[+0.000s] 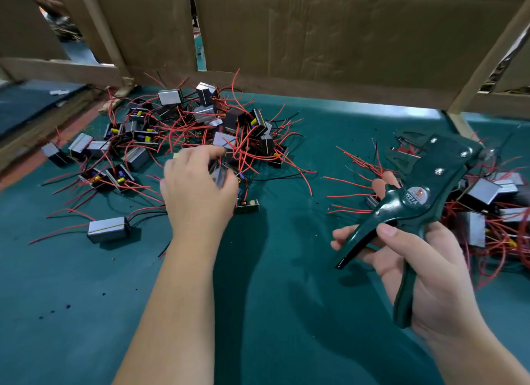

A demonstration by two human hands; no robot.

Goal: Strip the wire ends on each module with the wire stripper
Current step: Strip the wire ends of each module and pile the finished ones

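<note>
Closes the left hand [198, 189] round one module [219, 175] at the near edge of the left pile [200, 121]; cannot tell whether already lifted off the mat [272, 298]. Grips the stripper [415, 195] in the right hand [424, 273], with handles spread, long axis running from the palm upward, and head pointing away and a little to the left.

Places the module to the left of the stripper, well apart, with bare mat between them. Touched by the left hand only, far from the right. By judgement, asks next for carrying the module rightward to the stripper head, wire end first. Cannot tell which way its own wires run: hidden under the fingers and lost among the red wires [243, 151] of the pile.

Counted:
- one stripper
- about twenty modules in the left pile, too tangled for an exact number
- one lone module [108, 229] apart, near left
- at least five in the right pile [487, 192], partly hidden behind the stripper
- one bare board [247, 206] just beside the left hand
</note>
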